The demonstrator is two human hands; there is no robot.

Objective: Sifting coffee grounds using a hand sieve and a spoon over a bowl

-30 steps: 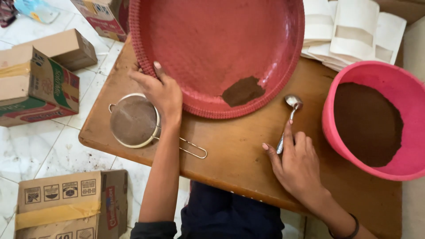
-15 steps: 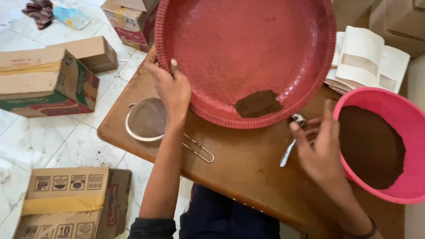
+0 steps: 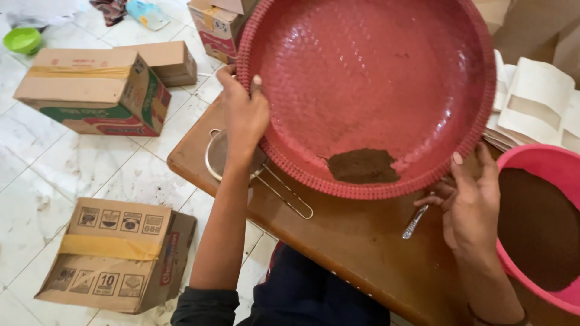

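Note:
A big round red woven tray (image 3: 362,66) is tilted up off the wooden table (image 3: 338,241), with a small heap of brown powder (image 3: 362,166) at its low near edge. My left hand (image 3: 241,115) grips the tray's left rim, thumb inside. My right hand (image 3: 468,202) holds the tray's lower right rim, fingers under it. A metal spoon (image 3: 415,221) lies on the table just left of my right hand. A round metal sieve (image 3: 223,158) with a wire handle sits under my left wrist.
A pink bowl (image 3: 513,158) of brown powder stands at the right edge. White paper pouches (image 3: 531,102) are stacked behind it. Cardboard boxes (image 3: 96,90) lie on the white tiled floor to the left; another box (image 3: 115,253) lies near my left elbow. A green bowl (image 3: 23,40) sits far left.
My right hand left the spoon and took the tray's right rim. Both hands have tipped the tray up toward me, and the powder slid to its near edge.

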